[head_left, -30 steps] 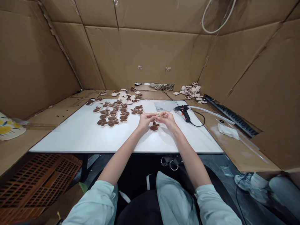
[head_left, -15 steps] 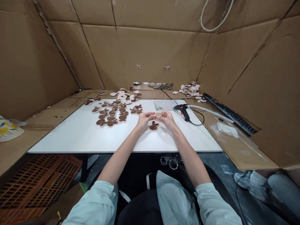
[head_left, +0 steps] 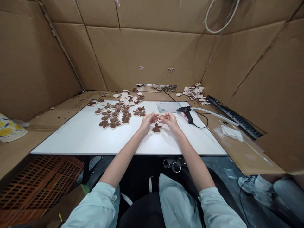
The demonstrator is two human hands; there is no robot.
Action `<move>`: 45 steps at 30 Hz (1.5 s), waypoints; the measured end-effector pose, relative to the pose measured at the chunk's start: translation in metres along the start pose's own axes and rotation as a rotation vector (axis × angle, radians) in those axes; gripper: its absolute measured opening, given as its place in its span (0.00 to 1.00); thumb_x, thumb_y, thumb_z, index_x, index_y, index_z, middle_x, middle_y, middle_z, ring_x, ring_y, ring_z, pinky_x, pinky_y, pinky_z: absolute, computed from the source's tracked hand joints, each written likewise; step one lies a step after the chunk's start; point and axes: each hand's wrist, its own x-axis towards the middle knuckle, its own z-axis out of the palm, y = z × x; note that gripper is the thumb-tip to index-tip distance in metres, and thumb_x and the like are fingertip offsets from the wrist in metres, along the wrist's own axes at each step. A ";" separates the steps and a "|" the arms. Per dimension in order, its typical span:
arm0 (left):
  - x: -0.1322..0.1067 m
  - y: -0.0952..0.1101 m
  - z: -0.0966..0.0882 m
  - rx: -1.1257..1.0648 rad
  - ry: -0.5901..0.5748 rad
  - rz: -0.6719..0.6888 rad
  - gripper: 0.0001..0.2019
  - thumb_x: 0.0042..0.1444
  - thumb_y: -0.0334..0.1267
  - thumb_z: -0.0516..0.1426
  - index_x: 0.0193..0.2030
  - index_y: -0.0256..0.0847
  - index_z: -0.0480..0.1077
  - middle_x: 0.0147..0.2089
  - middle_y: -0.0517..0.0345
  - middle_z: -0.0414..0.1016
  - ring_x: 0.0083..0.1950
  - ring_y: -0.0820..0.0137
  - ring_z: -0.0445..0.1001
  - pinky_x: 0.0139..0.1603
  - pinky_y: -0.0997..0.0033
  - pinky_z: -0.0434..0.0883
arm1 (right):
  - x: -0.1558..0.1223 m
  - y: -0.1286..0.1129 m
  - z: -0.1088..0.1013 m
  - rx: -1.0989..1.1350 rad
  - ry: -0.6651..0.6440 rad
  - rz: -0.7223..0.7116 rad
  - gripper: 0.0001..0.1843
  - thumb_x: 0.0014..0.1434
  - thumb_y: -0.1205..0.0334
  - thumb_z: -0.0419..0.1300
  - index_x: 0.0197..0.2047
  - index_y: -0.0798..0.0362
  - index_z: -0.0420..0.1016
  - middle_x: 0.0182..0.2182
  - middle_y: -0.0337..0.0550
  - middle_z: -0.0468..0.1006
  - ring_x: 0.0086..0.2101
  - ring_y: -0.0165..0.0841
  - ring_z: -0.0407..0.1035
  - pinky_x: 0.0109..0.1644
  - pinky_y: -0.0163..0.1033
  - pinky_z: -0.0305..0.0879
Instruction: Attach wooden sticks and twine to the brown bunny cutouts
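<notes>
My left hand [head_left: 147,121] and my right hand [head_left: 170,121] are raised close together over the white table top [head_left: 118,143]. Their fingers pinch a thin cream cord [head_left: 161,116], its strands running between the fingertips. Whether the cord is looped or knotted is too small to tell. Just below my hands lies a brown fuzzy cutout [head_left: 156,129] with a pale edge and two ear-like lobes. To the left, several similar brown cutouts [head_left: 115,119] form a spread group.
A black glue gun [head_left: 187,114] lies to the right, with a clear sheet [head_left: 166,107] beside it. Pale cutouts [head_left: 195,92] are heaped at the back right. Cardboard walls [head_left: 154,53] surround the table. An orange crate [head_left: 38,186] stands low at left. Another person's shoe [head_left: 248,185] shows at lower right.
The cream cord went from a flat band of parallel strands to loose, thin strands between my fingers. My hands have moved slightly apart. The view has shifted a little.
</notes>
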 end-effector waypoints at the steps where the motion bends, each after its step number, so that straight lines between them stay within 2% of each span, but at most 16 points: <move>1: 0.000 0.000 0.000 0.020 -0.002 -0.004 0.17 0.38 0.49 0.61 0.29 0.36 0.74 0.29 0.51 0.76 0.32 0.69 0.72 0.38 0.67 0.66 | 0.001 0.001 0.000 0.003 0.007 0.005 0.20 0.34 0.54 0.67 0.25 0.51 0.60 0.21 0.30 0.67 0.26 0.27 0.68 0.39 0.43 0.70; 6: -0.002 -0.002 -0.002 0.121 0.015 0.049 0.14 0.32 0.40 0.65 0.29 0.36 0.74 0.31 0.53 0.76 0.34 0.69 0.71 0.37 0.68 0.65 | 0.003 0.005 -0.001 -0.027 -0.002 0.025 0.18 0.36 0.54 0.66 0.25 0.52 0.61 0.19 0.31 0.68 0.25 0.27 0.68 0.37 0.42 0.71; 11: -0.001 -0.004 -0.003 0.087 0.019 0.055 0.13 0.32 0.40 0.65 0.27 0.36 0.73 0.28 0.55 0.75 0.31 0.70 0.71 0.36 0.69 0.65 | 0.003 0.005 -0.001 -0.079 -0.027 0.086 0.15 0.38 0.57 0.66 0.26 0.52 0.65 0.21 0.35 0.71 0.29 0.30 0.70 0.33 0.37 0.69; 14: 0.000 -0.004 -0.003 0.069 0.015 0.058 0.14 0.30 0.40 0.65 0.27 0.36 0.73 0.28 0.55 0.75 0.30 0.70 0.70 0.35 0.69 0.65 | 0.004 0.004 -0.001 -0.090 -0.028 0.137 0.11 0.43 0.55 0.62 0.27 0.53 0.67 0.26 0.38 0.73 0.30 0.31 0.71 0.29 0.35 0.68; 18: 0.001 -0.005 -0.002 0.044 0.001 0.057 0.13 0.31 0.40 0.65 0.26 0.36 0.74 0.29 0.54 0.76 0.31 0.71 0.70 0.34 0.70 0.65 | 0.006 0.002 -0.001 -0.101 0.048 0.139 0.11 0.48 0.53 0.58 0.28 0.53 0.69 0.28 0.40 0.74 0.30 0.30 0.70 0.30 0.36 0.68; 23: 0.000 -0.006 -0.001 0.045 -0.072 0.033 0.15 0.31 0.40 0.65 0.28 0.35 0.74 0.28 0.55 0.75 0.28 0.73 0.68 0.30 0.72 0.64 | 0.004 -0.002 -0.002 -0.125 0.037 0.050 0.14 0.45 0.51 0.60 0.29 0.53 0.72 0.27 0.40 0.75 0.31 0.31 0.70 0.32 0.36 0.67; 28: 0.000 -0.005 -0.004 0.105 -0.030 -0.005 0.21 0.29 0.39 0.66 0.35 0.36 0.73 0.25 0.57 0.74 0.28 0.71 0.69 0.30 0.70 0.65 | 0.004 0.000 -0.004 -0.133 0.054 0.001 0.13 0.38 0.55 0.64 0.25 0.54 0.73 0.26 0.40 0.75 0.29 0.31 0.69 0.30 0.35 0.66; 32: 0.000 -0.004 -0.003 0.117 -0.022 -0.008 0.19 0.29 0.39 0.66 0.32 0.36 0.73 0.25 0.57 0.73 0.28 0.71 0.69 0.31 0.70 0.64 | 0.006 0.002 -0.005 -0.103 0.047 -0.002 0.11 0.36 0.58 0.65 0.25 0.54 0.73 0.26 0.40 0.76 0.28 0.30 0.69 0.31 0.36 0.66; 40: -0.002 -0.001 0.001 -0.044 -0.049 -0.042 0.11 0.32 0.37 0.64 0.26 0.36 0.73 0.29 0.55 0.74 0.31 0.73 0.69 0.37 0.71 0.65 | 0.007 0.003 -0.005 -0.105 0.064 -0.013 0.10 0.36 0.61 0.64 0.25 0.54 0.73 0.25 0.40 0.76 0.28 0.31 0.70 0.30 0.35 0.66; 45: 0.000 -0.003 0.000 -0.029 -0.049 -0.037 0.11 0.33 0.37 0.64 0.26 0.36 0.73 0.28 0.56 0.74 0.30 0.74 0.69 0.36 0.71 0.64 | 0.006 0.000 -0.005 -0.136 0.032 -0.020 0.07 0.40 0.66 0.58 0.26 0.53 0.74 0.28 0.40 0.77 0.31 0.31 0.70 0.31 0.34 0.65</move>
